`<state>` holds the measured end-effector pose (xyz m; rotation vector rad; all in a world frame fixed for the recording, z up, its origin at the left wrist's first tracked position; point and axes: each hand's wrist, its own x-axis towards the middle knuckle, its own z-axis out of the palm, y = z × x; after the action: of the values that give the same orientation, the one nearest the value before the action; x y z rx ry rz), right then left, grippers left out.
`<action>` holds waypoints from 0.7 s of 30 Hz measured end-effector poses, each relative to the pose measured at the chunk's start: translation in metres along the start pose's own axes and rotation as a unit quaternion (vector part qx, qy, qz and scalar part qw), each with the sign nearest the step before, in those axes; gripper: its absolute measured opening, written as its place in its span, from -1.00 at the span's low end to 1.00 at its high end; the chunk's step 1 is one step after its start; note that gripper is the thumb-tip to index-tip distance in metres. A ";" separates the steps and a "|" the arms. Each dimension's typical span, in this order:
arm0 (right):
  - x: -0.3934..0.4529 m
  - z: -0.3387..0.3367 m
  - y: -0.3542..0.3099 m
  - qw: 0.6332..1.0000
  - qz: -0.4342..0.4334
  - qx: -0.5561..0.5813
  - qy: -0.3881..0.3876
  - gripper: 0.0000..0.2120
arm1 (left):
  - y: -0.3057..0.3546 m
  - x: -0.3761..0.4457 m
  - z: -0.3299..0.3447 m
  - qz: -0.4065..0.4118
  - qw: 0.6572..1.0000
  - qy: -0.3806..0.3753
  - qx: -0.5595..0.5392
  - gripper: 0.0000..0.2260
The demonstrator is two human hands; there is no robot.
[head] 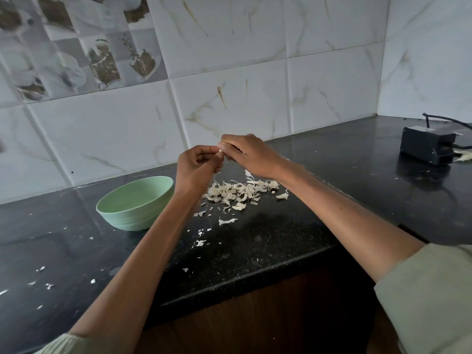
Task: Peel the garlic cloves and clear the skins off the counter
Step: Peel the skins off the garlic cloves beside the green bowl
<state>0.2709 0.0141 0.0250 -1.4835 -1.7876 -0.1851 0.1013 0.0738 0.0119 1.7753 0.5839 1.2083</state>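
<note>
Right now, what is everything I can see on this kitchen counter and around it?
Pale green round plastic bowl: one, green, on the counter left of the hands.
Heap of papery garlic skins: one pile, off-white, on the counter below the hands.
Scattered skin flakes: many, white, strewn over the counter nearer its front edge and to the left.
Garlic clove: one, whitish, pinched between both hands, mostly hidden.
Black boxy power adapter: one, black, far right, with a cable.
Speckled black stone counter: one, black.
White marbled wall tiles: many, white, behind the counter.
Left hand: one, gripping the clove.
Right hand: one, pinching the clove.
</note>
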 end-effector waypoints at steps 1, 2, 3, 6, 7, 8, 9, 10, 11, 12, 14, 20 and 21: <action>0.000 0.000 -0.001 1.000 -0.003 0.006 -0.005 -0.63 | 0.001 0.000 -0.001 0.009 1.000 0.003 0.010 -0.93; 0.000 -0.001 -0.001 1.000 -0.006 0.014 -0.011 -0.63 | 0.002 0.000 -0.003 0.019 1.000 0.005 0.020 -0.95; -0.001 -0.001 -0.001 1.000 -0.007 0.017 -0.014 -0.64 | 0.003 -0.001 -0.004 0.028 0.999 0.006 0.031 -0.96; -0.001 0.000 0.000 1.000 -0.009 0.012 -0.011 -0.64 | 0.005 -0.003 -0.004 0.044 0.997 0.007 0.062 -0.97; -0.001 0.000 0.000 1.000 -0.006 0.010 -0.008 -0.62 | 0.005 -0.003 -0.003 0.045 0.996 0.008 0.073 -0.95; 0.000 0.000 0.000 1.000 -0.001 0.007 -0.003 -0.61 | 0.004 -0.003 -0.003 0.047 0.995 0.011 0.086 -0.93; 0.001 0.000 -0.001 1.000 0.008 0.008 0.004 -0.59 | 0.003 -0.003 -0.003 0.048 0.994 0.016 0.099 -0.90; 0.000 0.000 -0.002 1.000 0.013 0.012 0.011 -0.59 | 0.003 -0.003 -0.003 0.048 0.993 0.024 0.107 -0.88; 0.000 0.000 -0.002 1.000 0.014 0.018 0.020 -0.60 | 0.003 -0.003 -0.002 0.047 0.993 0.030 0.106 -0.88; 0.000 0.000 -0.003 0.999 0.009 0.025 0.029 -0.62 | 0.003 -0.003 -0.002 0.044 0.994 0.032 0.093 -0.90; -0.002 -0.002 -0.005 0.999 -0.001 0.027 0.047 -0.66 | 0.003 -0.005 0.001 0.018 0.999 0.033 0.037 -0.94; 0.002 0.006 -0.001 0.995 0.001 -0.048 0.092 -0.70 | 0.000 -0.004 0.009 -0.100 0.984 0.025 -0.147 -0.97; 0.002 0.006 0.000 0.994 -0.001 -0.059 0.095 -0.70 | 0.000 -0.005 0.010 -0.111 0.980 0.021 -0.162 -0.97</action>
<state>0.2679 0.0190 0.0223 -1.4935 -1.6487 -0.4241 0.1082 0.0662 0.0081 1.3771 0.5588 1.1157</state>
